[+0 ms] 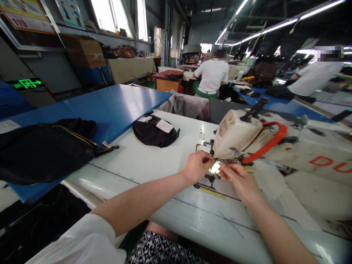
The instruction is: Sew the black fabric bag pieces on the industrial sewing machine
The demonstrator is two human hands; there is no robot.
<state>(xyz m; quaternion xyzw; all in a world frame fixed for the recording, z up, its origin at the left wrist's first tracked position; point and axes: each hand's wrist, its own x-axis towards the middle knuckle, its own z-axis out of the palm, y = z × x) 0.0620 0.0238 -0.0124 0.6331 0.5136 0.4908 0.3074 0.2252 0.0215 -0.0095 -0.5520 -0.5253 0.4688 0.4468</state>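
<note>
Both my hands are at the needle area of a white industrial sewing machine [229, 128], under its lit head. On the left side of the needle, my left hand [197, 167] is closed in a pinch. My right hand [239, 179] pinches with thumb and forefinger just to the right, close to the light. Whatever lies between the fingertips is too small to make out. A black fabric pouch [150, 135] with white labels lies on the white machine table [162, 165], left of my hands.
A black bag [46, 154] with a gold zipper overlaps a blue table [129, 104] on the left. Loose dark thread [232, 223] lies near the front edge. An orange-red guard [280, 134] sticks out from the machine. One person [211, 77] sits ahead, another [313, 79] at right.
</note>
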